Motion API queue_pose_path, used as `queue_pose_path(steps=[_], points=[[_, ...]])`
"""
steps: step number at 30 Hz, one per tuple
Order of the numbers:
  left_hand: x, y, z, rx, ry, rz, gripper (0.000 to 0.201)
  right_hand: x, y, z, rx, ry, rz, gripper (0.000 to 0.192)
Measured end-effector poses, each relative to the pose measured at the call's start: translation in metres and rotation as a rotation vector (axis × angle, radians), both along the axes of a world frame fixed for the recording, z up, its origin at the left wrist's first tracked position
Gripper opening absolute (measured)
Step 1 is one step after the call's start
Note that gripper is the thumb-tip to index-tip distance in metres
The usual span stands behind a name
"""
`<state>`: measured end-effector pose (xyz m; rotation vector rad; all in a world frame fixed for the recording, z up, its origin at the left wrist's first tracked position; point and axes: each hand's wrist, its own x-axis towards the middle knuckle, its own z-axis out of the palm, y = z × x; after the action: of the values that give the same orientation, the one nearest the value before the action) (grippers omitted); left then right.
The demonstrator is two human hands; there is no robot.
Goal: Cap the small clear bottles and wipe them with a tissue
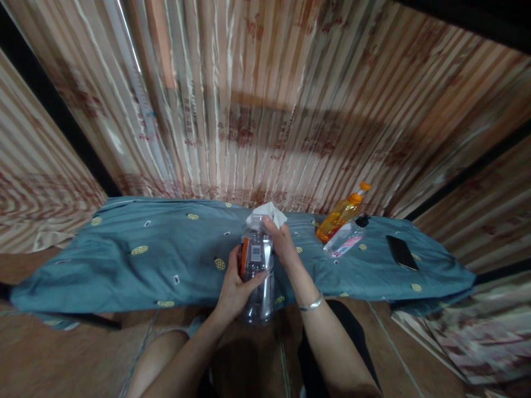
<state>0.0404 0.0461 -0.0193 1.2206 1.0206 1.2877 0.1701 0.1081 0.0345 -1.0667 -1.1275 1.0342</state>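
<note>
A clear plastic bottle (pixel 261 296) with an orange label and a barcode is tilted in front of me, its neck pointing away. My left hand (pixel 236 284) is wrapped around its middle from the left. At the neck end, my right hand (pixel 280 237) is closed on a white tissue (pixel 269 211), pressed against the bottle's top. The fingertips of the right hand are partly hidden behind the tissue and the bottle. A silver bracelet (pixel 312 302) circles the right wrist.
Blue-green patterned cloth (pixel 166 249) covers the table. To the right stand an orange-capped bottle of yellow liquid (pixel 338 218) and a clear pump bottle (pixel 344 239). Farther right lies a black phone (pixel 401 252). A striped curtain (pixel 249 110) hangs behind, with dark frame poles (pixel 58 110) at the sides.
</note>
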Motion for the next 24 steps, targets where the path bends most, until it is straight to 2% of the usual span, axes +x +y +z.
queue_pose_path(steps=[3, 5, 7, 9, 11, 14, 17, 20, 22, 24], points=[[-0.005, 0.006, 0.006, -0.08, -0.152, 0.078, 0.067, -0.014, -0.033, -0.012, 0.111, -0.294, 0.002, 0.046], [-0.011, 0.011, 0.01, -0.122, -0.189, 0.145, 0.065, -0.021, -0.06, -0.023, 0.175, -0.471, 0.065, 0.061], [-0.016, 0.015, 0.012, -0.141, -0.196, 0.18, 0.064, -0.024, -0.082, -0.032, 0.184, -0.579, 0.148, 0.072], [-0.018, 0.016, 0.014, -0.163, -0.227, 0.163, 0.063, -0.023, -0.091, -0.038, 0.167, -0.605, 0.167, 0.074], [-0.016, 0.014, 0.015, -0.185, -0.286, 0.107, 0.061, -0.018, -0.083, -0.037, 0.139, -0.537, 0.124, 0.071], [-0.009, 0.01, 0.014, -0.202, -0.329, -0.001, 0.06, -0.006, -0.046, -0.025, 0.077, -0.274, 0.068, 0.063], [-0.004, 0.013, 0.01, -0.176, -0.329, -0.073, 0.066, 0.003, -0.009, -0.006, 0.075, -0.072, 0.166, 0.056], [-0.002, 0.022, 0.004, -0.1, -0.324, -0.051, 0.067, 0.003, 0.005, 0.013, 0.155, -0.135, 0.293, 0.046], [-0.001, 0.029, -0.002, -0.05, -0.289, -0.01, 0.069, -0.003, 0.001, 0.021, 0.189, -0.265, 0.294, 0.042], [0.001, 0.036, -0.008, -0.024, -0.237, 0.042, 0.07, -0.012, -0.008, 0.026, 0.243, -0.4, 0.245, 0.046]])
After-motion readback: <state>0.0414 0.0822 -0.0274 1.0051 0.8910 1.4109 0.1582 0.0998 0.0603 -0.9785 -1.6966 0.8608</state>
